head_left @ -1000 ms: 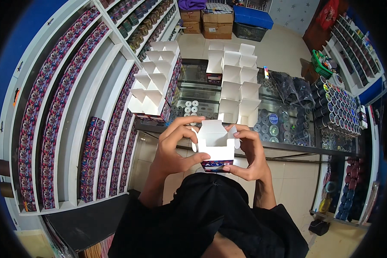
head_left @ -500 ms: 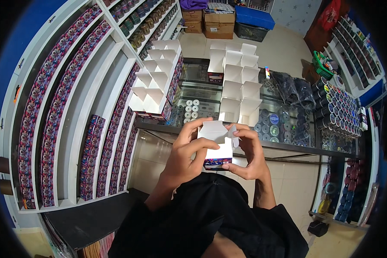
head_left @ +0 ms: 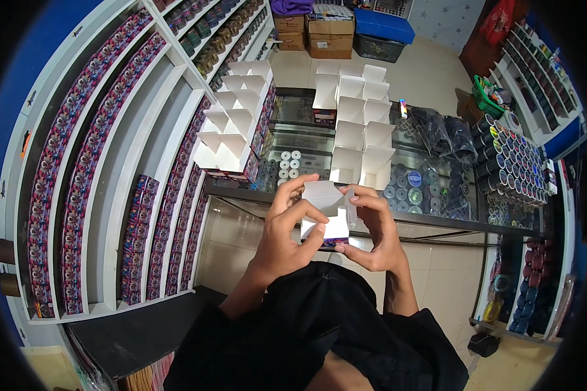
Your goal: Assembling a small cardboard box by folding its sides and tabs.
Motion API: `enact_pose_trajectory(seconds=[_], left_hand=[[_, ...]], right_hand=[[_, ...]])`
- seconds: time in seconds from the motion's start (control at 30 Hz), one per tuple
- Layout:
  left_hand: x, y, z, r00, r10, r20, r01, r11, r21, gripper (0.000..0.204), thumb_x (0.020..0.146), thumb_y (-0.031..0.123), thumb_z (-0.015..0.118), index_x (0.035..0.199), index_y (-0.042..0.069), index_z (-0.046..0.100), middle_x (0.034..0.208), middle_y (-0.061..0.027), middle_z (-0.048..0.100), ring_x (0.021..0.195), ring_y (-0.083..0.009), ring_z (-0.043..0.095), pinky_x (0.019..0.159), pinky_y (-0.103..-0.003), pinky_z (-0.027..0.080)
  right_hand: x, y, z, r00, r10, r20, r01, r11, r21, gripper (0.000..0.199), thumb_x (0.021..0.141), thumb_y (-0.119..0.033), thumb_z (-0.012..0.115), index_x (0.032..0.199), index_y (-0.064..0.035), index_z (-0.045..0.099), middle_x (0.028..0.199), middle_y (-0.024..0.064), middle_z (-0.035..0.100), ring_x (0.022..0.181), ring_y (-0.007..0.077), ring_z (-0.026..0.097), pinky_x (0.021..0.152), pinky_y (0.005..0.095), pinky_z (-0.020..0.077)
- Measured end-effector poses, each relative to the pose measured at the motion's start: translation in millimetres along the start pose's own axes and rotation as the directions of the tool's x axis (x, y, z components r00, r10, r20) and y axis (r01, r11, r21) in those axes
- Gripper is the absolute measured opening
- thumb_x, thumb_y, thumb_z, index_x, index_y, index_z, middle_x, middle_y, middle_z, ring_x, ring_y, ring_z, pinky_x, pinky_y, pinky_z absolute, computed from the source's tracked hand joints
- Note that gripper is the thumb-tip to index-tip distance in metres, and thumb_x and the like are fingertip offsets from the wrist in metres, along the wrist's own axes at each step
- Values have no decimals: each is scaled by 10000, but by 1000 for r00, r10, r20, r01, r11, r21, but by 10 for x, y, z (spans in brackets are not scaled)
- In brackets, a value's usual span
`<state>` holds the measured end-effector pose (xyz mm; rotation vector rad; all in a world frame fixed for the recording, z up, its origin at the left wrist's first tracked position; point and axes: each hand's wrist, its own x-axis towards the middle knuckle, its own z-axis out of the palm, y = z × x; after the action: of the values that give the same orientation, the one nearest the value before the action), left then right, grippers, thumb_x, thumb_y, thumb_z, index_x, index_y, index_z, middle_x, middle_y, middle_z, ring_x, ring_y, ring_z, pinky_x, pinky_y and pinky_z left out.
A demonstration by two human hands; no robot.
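A small cardboard box [head_left: 327,226], white inside with a purple printed outside, is held between my two hands in front of my chest. Its white lid flap [head_left: 322,189] stands up at the far side. My left hand [head_left: 285,233] grips the box's left side, the index finger reaching over the opening and the thumb at the near edge. On the right side my right hand [head_left: 376,229] curls around the box, fingertips by a side flap [head_left: 351,203] and thumb near the lower front corner. The box's underside is hidden.
Beyond my hands stands a glass display counter [head_left: 293,137]. On it are open white boxes [head_left: 364,133] in rows, another row of open boxes [head_left: 231,120], black plastic bags [head_left: 440,133] and stacked spools [head_left: 512,159]. White shelving [head_left: 111,176] with printed boxes rises at the left.
The box has tipped, so less of its printed front shows. My left thumb has come up to the near edge, and the right-side flap stands straighter.
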<state>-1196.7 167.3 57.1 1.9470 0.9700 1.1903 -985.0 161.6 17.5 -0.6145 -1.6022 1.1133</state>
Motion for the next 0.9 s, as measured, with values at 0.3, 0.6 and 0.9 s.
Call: enact_pose_trajectory(seconds=[0.3,0.6,0.9], left_hand=[[-14,-87,129,987,65,-146,-52,994,94,280,810,33,669,1088,21,637,1422,-233,467,1258,-364,535,1065,-449,409],[-79,-177,217,964,-238,-121,158,872,-463,674,902,98,652,1461,-4,289,1449,-235,414,1316,-283,470,1110,-404,356],[-62,-134,219,952,-279,-124,183,847,-499,626,920,72,611,1444,-15,279,1396,-205,453,1283,-251,475,1096,-385,361]], right_hand=[[-28,85,82,992,88,-93,-83,995,56,924,723,-5,845,1489,-14,327,1473,172,422,1384,308,441,1131,437,377],[-7,132,95,985,44,-169,-10,980,200,816,754,-39,858,1424,-68,394,1509,193,387,1398,315,429,1131,451,382],[89,40,69,972,-224,-68,205,953,-222,362,830,-41,781,1163,-87,647,1542,278,303,1322,444,505,1068,517,461]])
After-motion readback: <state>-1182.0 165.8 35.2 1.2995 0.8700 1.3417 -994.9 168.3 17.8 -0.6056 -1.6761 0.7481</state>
